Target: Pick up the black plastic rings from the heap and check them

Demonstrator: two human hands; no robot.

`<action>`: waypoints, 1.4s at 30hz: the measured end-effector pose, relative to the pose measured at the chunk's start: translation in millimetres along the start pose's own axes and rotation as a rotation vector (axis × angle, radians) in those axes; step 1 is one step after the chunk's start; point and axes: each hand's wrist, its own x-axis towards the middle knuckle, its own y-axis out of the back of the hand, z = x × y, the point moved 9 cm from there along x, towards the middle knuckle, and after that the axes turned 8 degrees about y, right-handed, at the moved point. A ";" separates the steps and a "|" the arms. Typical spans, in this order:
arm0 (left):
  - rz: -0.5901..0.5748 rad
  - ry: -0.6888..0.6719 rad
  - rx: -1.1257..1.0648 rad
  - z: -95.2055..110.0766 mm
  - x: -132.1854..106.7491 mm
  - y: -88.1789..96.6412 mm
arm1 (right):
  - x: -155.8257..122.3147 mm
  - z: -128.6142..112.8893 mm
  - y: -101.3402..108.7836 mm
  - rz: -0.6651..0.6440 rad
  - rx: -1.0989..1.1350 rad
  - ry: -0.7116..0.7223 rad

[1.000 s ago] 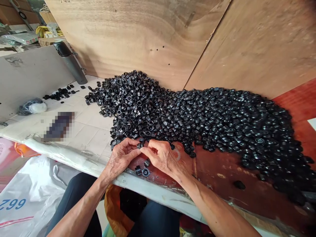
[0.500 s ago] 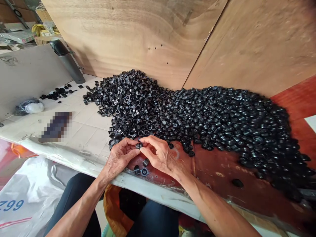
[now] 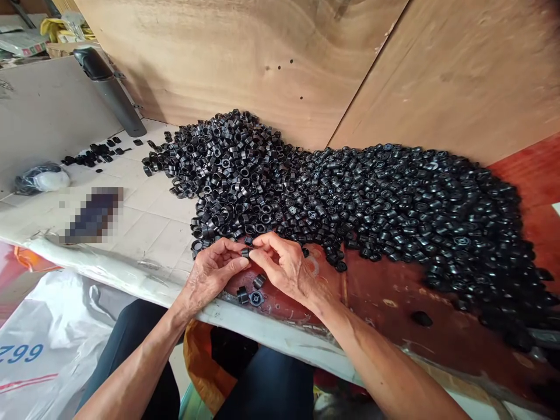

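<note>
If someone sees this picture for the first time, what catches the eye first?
A huge heap of small black plastic rings sprawls across the table against the plywood wall. At the near edge, the left hand and right hand pinch one black ring together.

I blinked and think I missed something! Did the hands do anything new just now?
Hardly anything. The left hand and right hand still pinch the same little black piece, right by the big pile. The loose pieces below them stayed put.

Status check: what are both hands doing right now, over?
Left hand and right hand pinching one small black ring together. Behind them, heap of black parts. Three loose parts beneath hands.
</note>
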 end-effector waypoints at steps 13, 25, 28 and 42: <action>0.004 0.012 -0.009 4.3 -1.6 -1.2 | -0.9 -7.2 -4.3 -0.017 0.024 0.077; 0.001 0.003 -0.012 0.9 -0.9 0.2 | -0.3 -3.1 -7.1 -0.005 0.094 0.027; -0.042 -0.027 -0.027 2.3 -1.5 -3.7 | -2.7 10.2 -12.9 -0.012 0.138 -0.119; -0.073 -0.014 -0.030 1.1 -3.6 -7.2 | -0.3 -4.5 1.4 0.043 0.102 0.021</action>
